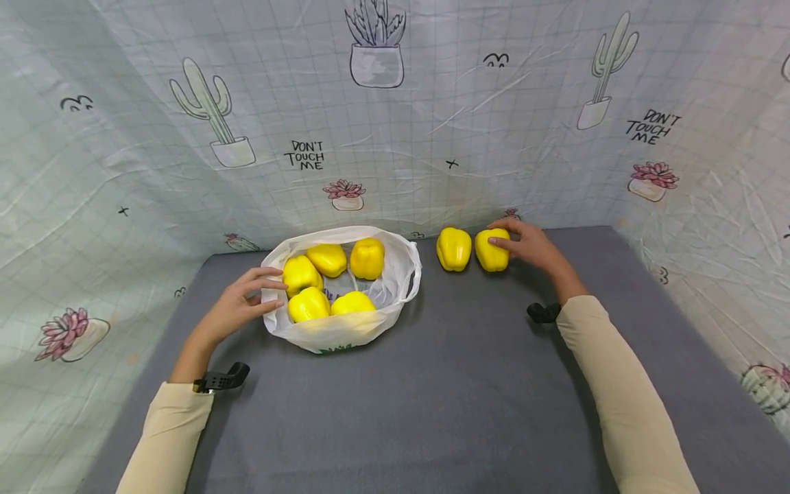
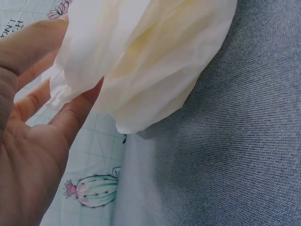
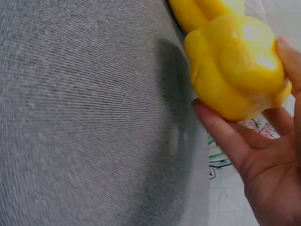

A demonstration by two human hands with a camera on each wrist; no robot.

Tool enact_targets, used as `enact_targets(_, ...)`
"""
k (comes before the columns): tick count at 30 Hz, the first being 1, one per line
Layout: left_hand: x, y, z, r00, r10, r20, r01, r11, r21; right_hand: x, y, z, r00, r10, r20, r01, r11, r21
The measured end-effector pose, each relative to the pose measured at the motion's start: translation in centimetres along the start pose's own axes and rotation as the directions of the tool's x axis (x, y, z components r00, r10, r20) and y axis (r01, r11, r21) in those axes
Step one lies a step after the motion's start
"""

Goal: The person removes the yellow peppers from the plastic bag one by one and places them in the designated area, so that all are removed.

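A white plastic bag [image 1: 395, 317] stands wide-mouthed at the left of the table, with several yellow bell peppers [image 1: 367, 259] inside. At its left rim, my left hand [image 1: 237, 305] holds the bag's edge, fingertips over the rim beside a pepper; the left wrist view shows thin plastic [image 2: 155, 61] between thumb and fingers. Two more yellow peppers lie right of the bag, near the back edge. My right hand [image 1: 532, 245] grips the outer pepper [image 1: 487, 255], thumb and fingers around its side [image 3: 235, 70]. The other pepper [image 1: 453, 249] sits close on its left.
A grey cloth [image 1: 420, 412] covers the table. Behind and at both sides hangs a pale curtain [image 1: 432, 123] printed with cacti and words, close to the table's back edge. Each wrist wears a black strap device [image 1: 222, 379].
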State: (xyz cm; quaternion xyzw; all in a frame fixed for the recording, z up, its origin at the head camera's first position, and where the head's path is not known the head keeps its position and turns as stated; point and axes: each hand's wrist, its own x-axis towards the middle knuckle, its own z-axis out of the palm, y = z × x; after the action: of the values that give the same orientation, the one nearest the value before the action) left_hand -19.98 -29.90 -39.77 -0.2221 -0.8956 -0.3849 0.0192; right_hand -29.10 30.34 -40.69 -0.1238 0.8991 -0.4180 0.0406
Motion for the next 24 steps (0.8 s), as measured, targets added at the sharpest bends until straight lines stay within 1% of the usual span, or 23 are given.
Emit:
enact_targets(4,0.0,0.2,0.1,1.0,0.003,0.003,-0.003,1.0,0.018,-0.1,0.1,0.3,0.998,0.056,0.028,-0.057,0.998,0.023)
enact_targets(7,0.0,0.3,0.2,1.0,0.02,0.004,-0.02,1.0,0.009,-0.1,0.0,0.7,0.996,0.091,0.021,-0.092,0.994,0.059)
enact_targets(10,-0.1,0.4,0.2,1.0,0.027,0.004,-0.027,1.0,0.005,-0.2,0.0,0.9,0.996,0.092,0.015,-0.092,0.994,0.064)
enact_targets(15,-0.4,0.4,0.3,1.0,0.016,0.006,-0.017,0.999,0.042,-0.5,0.4,1.1,0.996,0.09,-0.013,-0.089,0.992,0.084)
enact_targets(19,-0.5,0.2,0.3,1.0,0.023,0.005,-0.023,1.0,0.021,-0.9,0.7,1.2,0.994,0.1,-0.038,-0.095,0.987,0.128)
enact_targets(21,-0.5,0.2,0.2,1.0,0.021,0.004,-0.021,1.0,0.004,-1.0,0.7,1.2,0.994,0.098,-0.051,-0.091,0.987,0.13)
enact_targets(24,-0.4,0.2,0.2,1.0,0.019,0.004,-0.019,1.0,0.013,-0.9,0.6,1.2,0.993,0.101,-0.067,-0.094,0.99,0.107)
